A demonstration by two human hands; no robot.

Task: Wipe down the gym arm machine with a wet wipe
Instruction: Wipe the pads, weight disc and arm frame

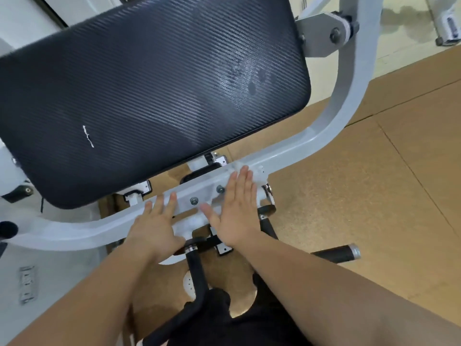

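Note:
The arm machine's big black textured pad (139,96) fills the upper left, with damp streaks and a small white tear. Below it runs the machine's curved white metal bar (324,131) with two bolts (207,194) at its middle bracket. My left hand (156,228) lies flat with straight fingers on the bar left of the bolts. My right hand (234,208) lies flat, fingers straight, on the bar right of the bolts. No wet wipe shows in either hand; whether one lies under a palm is hidden.
Black handle grips (334,254) and a black curved bar (197,273) stick out below the bracket, over my knees in dark shorts. Tan floor mats (374,196) cover the ground on the right. More white frame parts (446,26) stand at the top right.

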